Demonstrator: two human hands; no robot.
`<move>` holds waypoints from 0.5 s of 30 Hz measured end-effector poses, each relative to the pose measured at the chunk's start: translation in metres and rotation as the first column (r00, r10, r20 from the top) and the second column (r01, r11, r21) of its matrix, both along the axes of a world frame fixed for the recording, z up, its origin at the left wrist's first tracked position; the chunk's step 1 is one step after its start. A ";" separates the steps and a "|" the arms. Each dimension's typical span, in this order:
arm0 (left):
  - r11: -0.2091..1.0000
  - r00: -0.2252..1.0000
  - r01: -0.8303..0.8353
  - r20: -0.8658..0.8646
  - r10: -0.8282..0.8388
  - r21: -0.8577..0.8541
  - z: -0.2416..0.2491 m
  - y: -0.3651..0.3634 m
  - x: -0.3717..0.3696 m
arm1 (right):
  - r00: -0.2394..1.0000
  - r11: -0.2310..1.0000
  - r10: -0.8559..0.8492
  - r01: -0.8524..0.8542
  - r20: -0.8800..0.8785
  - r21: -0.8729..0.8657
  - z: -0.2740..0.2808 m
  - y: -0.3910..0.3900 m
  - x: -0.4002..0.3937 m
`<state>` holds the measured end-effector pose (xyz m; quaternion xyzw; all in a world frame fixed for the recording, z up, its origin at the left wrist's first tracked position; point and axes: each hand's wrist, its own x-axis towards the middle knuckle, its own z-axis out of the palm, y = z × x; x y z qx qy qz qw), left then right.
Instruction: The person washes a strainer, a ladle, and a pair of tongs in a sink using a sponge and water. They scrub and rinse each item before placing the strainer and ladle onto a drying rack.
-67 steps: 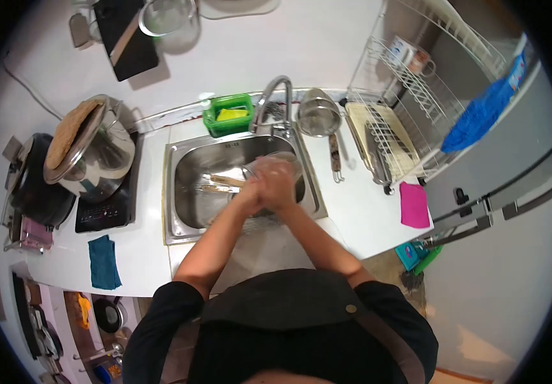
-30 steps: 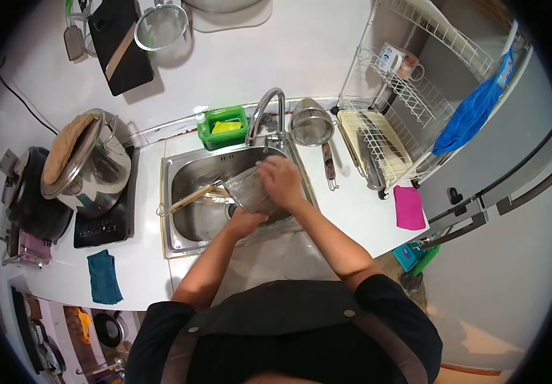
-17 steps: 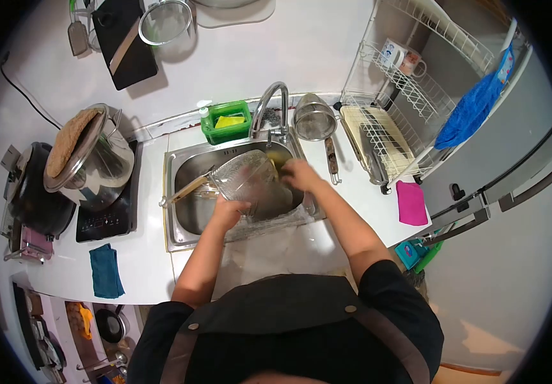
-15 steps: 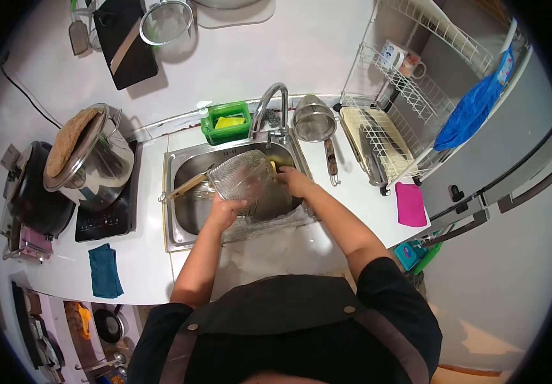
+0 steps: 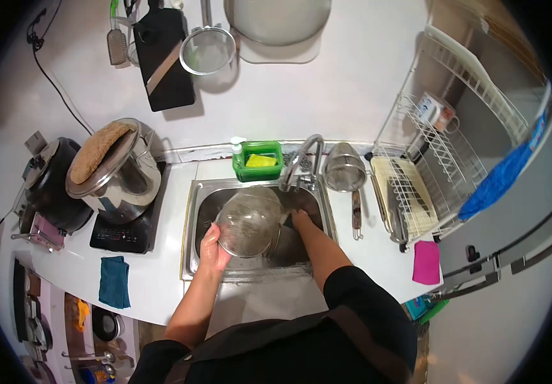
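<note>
Over the sink [image 5: 192,256], my left hand [image 5: 212,249] grips the rim of a round wire-mesh strainer [image 5: 249,224]. The strainer is tilted, its mesh bowl showing and its handle out of sight. My right hand [image 5: 299,219] is down in the sink, just right of the strainer. Its fingers look curled, but their tips and whatever they hold are hidden. The chrome faucet [image 5: 314,150] arches above, beyond the right hand.
Behind the sink stands a green caddy [image 5: 256,171] with a yellow sponge [image 5: 260,161]. Another strainer [image 5: 345,174] lies right of the faucet, beside a white dish rack [image 5: 410,192]. At left, a steel pot [image 5: 125,192] sits on an induction cooker [image 5: 122,237].
The strainer has turned, so its wooden handle no longer shows and the round mesh faces up. My right hand has drawn slightly away from it. The camera view has shifted.
</note>
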<state>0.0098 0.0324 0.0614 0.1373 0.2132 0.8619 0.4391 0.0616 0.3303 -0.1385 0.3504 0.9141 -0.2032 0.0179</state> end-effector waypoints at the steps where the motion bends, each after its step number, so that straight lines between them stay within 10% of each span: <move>1: 0.998 0.982 -0.061 0.177 0.063 -0.018 -0.005 0.000 -0.003 | 1.000 1.000 0.013 -0.013 0.002 -0.003 -0.021 0.008 -0.008; 3: 0.996 0.972 -0.090 0.217 0.091 -0.013 -0.016 0.001 -0.010 | 0.797 0.840 0.397 -0.515 0.455 0.169 -0.077 0.026 -0.026; 6: 0.974 0.930 -0.191 0.297 0.219 -0.120 -0.036 0.007 -0.022 | 0.958 0.964 0.257 -0.246 -0.127 0.098 0.059 -0.012 -0.004; 9: 0.952 0.922 -0.211 0.277 0.269 -0.222 -0.045 0.006 -0.024 | 0.734 0.981 -0.017 -0.119 -0.679 -0.154 0.140 -0.055 0.011; 11: 0.942 0.917 -0.192 0.292 0.273 -0.277 -0.049 0.009 -0.021 | 0.408 0.897 -0.232 -0.261 -0.883 -0.357 0.097 -0.080 -0.010; 15: 0.939 0.958 -0.184 0.162 0.238 -0.290 -0.044 0.016 -0.009 | 0.199 0.646 -0.215 -0.705 -0.956 -0.292 0.198 -0.141 0.012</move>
